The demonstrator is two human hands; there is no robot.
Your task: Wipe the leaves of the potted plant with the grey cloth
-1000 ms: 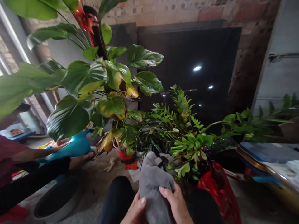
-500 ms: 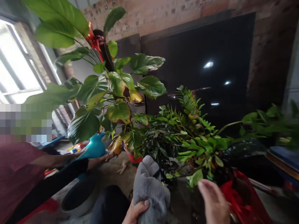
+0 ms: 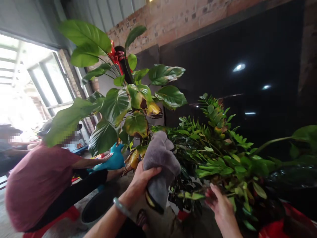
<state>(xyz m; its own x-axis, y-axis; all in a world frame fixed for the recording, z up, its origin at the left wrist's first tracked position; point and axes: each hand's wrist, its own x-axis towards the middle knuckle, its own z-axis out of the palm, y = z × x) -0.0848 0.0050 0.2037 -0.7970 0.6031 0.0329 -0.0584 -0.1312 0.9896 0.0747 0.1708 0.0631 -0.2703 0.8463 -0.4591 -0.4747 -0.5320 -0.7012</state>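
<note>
My left hand [image 3: 142, 175] is closed around a bunched grey plush cloth [image 3: 162, 162] with a dark, yellow-lined edge at its lower end. The cloth is raised in front of the tall leafy plant [image 3: 137, 124], whose broad leaves are partly yellow and brown. My right hand [image 3: 223, 208] is beside the low branches of a smaller green plant [image 3: 223, 162]. Its fingers look slightly blurred and apart, with nothing plainly held. Whether they touch a twig I cannot tell.
On the left a person in a reddish shirt [image 3: 42, 185] sits on a red stool [image 3: 58, 219], one hand near a turquoise object [image 3: 115, 158]. A dark tub [image 3: 96, 206] stands between us. Red material [image 3: 287, 224] lies at lower right; a dark glossy panel [image 3: 218, 66] stands behind.
My left hand has lifted the grey cloth higher, toward the tall plant. My right hand has shifted in toward the low branches. The view has turned slightly left.
</note>
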